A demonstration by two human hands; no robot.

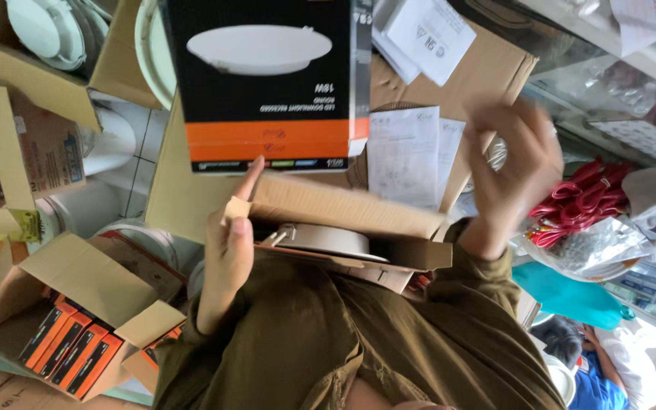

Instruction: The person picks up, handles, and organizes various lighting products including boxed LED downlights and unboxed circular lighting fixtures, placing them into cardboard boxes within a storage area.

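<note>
The picture is upside down, with the person's olive-sleeved body at the bottom. The left hand (231,247) grips the flap of a plain cardboard box (343,209), forefinger stretched along it and the other fingers closed on the edge. Inside the cardboard box, under that flap, lies a round flat lamp (328,239). The right hand (512,171) is blurred, raised just right of the cardboard box, fingers loosely spread and holding nothing. Above the cardboard box stands a black and orange carton (267,83) showing a round lamp. Right of the cardboard box lie white paper sheets (404,156), and farther right a bundle of red cables (582,201). Left of it, an open box of orange cartons (70,345) sits on the floor.
</note>
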